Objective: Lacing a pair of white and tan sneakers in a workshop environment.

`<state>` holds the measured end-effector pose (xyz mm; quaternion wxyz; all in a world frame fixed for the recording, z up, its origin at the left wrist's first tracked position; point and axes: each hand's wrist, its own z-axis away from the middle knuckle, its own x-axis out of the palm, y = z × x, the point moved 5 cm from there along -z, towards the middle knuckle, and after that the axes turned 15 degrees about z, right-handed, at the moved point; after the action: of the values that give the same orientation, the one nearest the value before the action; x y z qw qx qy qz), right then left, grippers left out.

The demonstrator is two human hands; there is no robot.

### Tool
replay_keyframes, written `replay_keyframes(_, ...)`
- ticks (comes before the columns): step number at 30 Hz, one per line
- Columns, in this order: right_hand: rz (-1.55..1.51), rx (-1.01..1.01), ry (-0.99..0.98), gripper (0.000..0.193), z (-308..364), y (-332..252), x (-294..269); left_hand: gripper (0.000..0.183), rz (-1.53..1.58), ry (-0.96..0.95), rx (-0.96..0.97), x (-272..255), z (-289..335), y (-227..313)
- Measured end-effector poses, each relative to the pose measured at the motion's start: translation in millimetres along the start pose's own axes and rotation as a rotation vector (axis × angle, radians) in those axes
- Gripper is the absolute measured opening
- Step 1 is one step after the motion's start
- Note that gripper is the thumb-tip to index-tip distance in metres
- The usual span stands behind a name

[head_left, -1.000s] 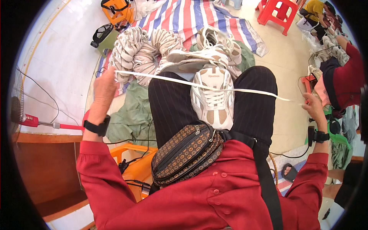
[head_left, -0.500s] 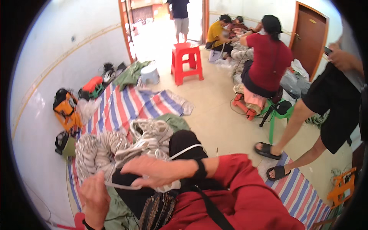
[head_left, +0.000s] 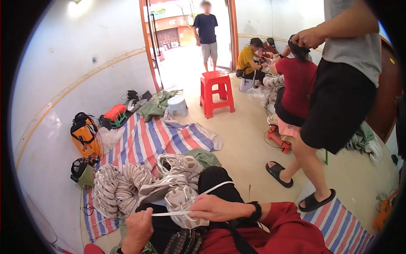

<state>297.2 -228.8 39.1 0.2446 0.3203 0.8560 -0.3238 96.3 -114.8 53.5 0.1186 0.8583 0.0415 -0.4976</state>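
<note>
A grey-beige sneaker (head_left: 179, 201) with pale stripes rests on my lap. My left hand (head_left: 138, 228) is closed, pinching a white shoelace (head_left: 169, 213) between thumb and fingers. That lace runs nearly straight across in front of the sneaker to my right hand (head_left: 222, 209), whose fingers are curled together on it at the shoe's right side. Another white stretch of lace (head_left: 218, 187) lies over my black-covered knee. Directly beyond my hands, similar sneakers (head_left: 116, 188) are bunched in rows; their laces are hard to make out one by one.
A striped sheet (head_left: 156, 135) covers the floor ahead. Past it stand a red stool (head_left: 215, 94) and a small pale-blue stool (head_left: 177, 105). At right, a person in black shorts (head_left: 342, 106) stands close. Several people sit working at the back right; another stands at the doorway.
My right hand's fingers have gone from spread to curled on the lace, which now looks straighter. The person at right has stepped leftward. My view has tilted up slightly.
</note>
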Motion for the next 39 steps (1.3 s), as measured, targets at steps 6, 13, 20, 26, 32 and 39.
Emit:
replay_keyframes(6, -0.217, 0.511, -0.378, 0.024, 47, 14, -33, 0.019, 0.125, -0.021, -0.055, 32, -4, -6)
replay_keyframes(13, -0.204, 0.674, -0.214, 0.027, 82, 42, -58, 0.018, 0.165, -0.022, -0.099, 58, 4, -11)
replay_keyframes(20, 0.315, 0.669, -0.226, 0.020, 115, 84, -45, 0.021, 0.242, -0.094, -0.094, 85, 5, -10)
replay_keyframes(26, 0.360, 0.424, -0.028, 0.023, 70, 55, -19, 0.056, 0.282, -0.269, -0.040, 107, 5, 4)
replay_keyframes(32, -0.103, 0.433, -0.144, 0.025, 29, 33, 37, 0.069, 0.281, -0.360, 0.003, 121, -5, 16)
replay_keyframes(39, -0.358, 0.532, -0.194, 0.018, 31, 48, 69, 0.075, 0.441, -0.148, 0.006, 107, 9, 15)
